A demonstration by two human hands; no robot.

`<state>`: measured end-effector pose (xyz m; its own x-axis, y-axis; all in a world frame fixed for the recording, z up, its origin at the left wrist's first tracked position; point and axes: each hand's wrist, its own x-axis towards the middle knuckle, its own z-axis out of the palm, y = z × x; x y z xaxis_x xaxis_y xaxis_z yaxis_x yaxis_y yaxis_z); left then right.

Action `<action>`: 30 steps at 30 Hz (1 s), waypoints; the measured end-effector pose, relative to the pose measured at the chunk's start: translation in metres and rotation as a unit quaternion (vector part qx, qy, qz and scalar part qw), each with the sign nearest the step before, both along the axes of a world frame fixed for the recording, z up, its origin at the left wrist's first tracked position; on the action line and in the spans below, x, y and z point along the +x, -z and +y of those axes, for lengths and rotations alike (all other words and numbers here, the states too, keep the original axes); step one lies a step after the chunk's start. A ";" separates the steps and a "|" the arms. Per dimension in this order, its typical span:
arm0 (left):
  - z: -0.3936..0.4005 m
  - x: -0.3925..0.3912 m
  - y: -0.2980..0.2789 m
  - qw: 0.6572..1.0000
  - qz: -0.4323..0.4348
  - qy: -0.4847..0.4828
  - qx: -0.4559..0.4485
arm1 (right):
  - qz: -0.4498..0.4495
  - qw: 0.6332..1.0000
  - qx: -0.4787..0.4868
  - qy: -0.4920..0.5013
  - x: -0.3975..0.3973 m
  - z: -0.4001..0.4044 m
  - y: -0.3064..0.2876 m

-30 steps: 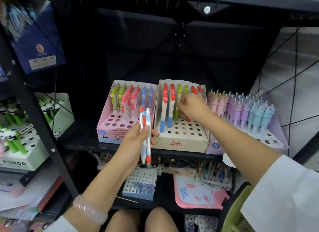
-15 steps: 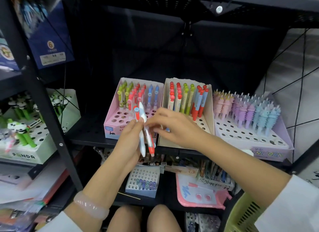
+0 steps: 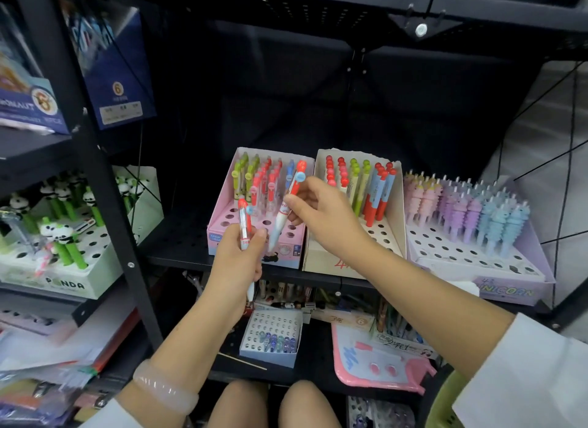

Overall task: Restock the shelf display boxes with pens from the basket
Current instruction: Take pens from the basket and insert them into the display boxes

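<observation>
My left hand [image 3: 237, 262] grips a red-and-white pen [image 3: 244, 224] upright in front of the pink display box [image 3: 222, 224]. My right hand [image 3: 321, 214] pinches a second red-and-white pen [image 3: 288, 201], tilted, its tip low over the holes of the pink box. That box holds green, red and blue pens in its back rows. Beside it on the right, a cream display box [image 3: 321, 255] holds red, green and blue-red pens. The green basket [image 3: 440, 402] shows only at the lower right edge.
A purple unicorn-pen box [image 3: 509, 287] stands on the right of the shelf. A panda-pen box [image 3: 63, 284] sits on the left rack behind a black upright post [image 3: 105, 185]. The shelf below holds a small white pen box [image 3: 270, 335] and a pink board [image 3: 375, 360].
My right hand took one of the two pens out of my left hand and carried it up over the pink box. The left hand now holds one pen.
</observation>
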<state>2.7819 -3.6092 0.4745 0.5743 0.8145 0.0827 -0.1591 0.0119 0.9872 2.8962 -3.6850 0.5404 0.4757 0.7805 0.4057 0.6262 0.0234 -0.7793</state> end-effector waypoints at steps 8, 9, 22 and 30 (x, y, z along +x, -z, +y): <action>0.019 -0.020 -0.001 1.000 -0.013 0.005 -0.008 | 0.131 0.991 0.011 -0.022 -0.011 0.025 0.000; 0.021 -0.023 -0.001 1.000 -0.014 0.004 -0.008 | 0.137 0.990 0.022 -0.021 -0.012 0.027 -0.002; 0.045 -0.037 -0.004 0.975 -0.132 -0.022 -0.178 | -0.164 0.973 0.024 0.159 0.004 0.065 -0.037; 0.047 -0.037 0.010 0.988 -0.110 -0.014 -0.106 | -0.186 0.962 -0.115 0.163 0.013 0.064 -0.005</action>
<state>2.7454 -3.5621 0.4641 0.5386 0.8421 0.0292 -0.3735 0.2075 0.9041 2.9093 -3.6208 0.5449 0.5646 0.7043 0.4304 0.8084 -0.3668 -0.4603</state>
